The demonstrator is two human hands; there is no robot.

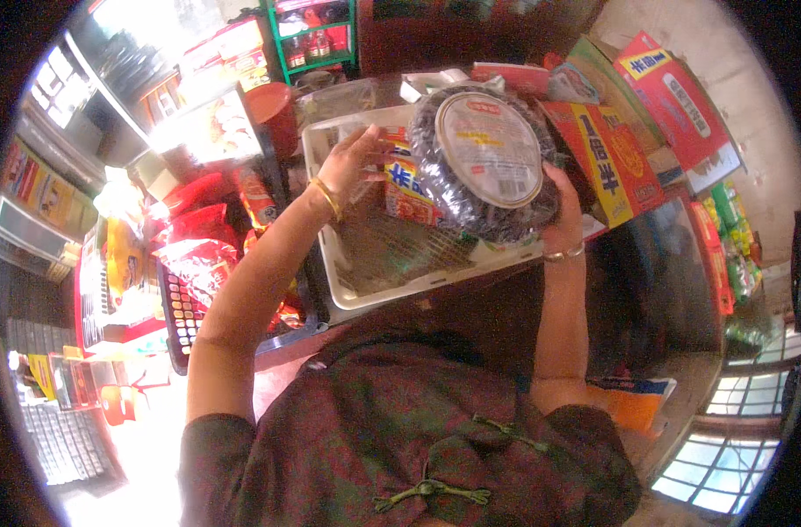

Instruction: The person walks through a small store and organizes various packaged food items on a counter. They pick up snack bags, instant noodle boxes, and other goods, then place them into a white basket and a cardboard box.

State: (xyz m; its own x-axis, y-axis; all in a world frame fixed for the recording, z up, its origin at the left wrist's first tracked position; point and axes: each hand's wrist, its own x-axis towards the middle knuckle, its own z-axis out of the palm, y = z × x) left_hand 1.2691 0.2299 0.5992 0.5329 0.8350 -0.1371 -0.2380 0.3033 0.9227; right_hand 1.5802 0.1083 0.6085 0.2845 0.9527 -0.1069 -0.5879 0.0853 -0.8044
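My right hand (pixel 562 205) grips the right edge of a round, dark package (pixel 489 148) in shiny clear plastic. A large pale round label with writing faces me. It is tilted above a white-rimmed plastic tray (pixel 364 298). My left hand (pixel 355 165) is to the left of the package, over the tray's left side. Its fingers are spread, and I see nothing held in them. Behind those fingers, a red, yellow and blue printed packet (pixel 410 181) sits in the tray, partly covered by the package.
Red and yellow printed cartons (pixel 601 158) stand right of the tray. To the left, a black plastic basket (pixel 178 316) holds red snack bags (pixel 199 230). A red bucket (pixel 272 112) and a green shelf rack (pixel 315 39) are at the back. Packets (pixel 729 244) hang at far right.
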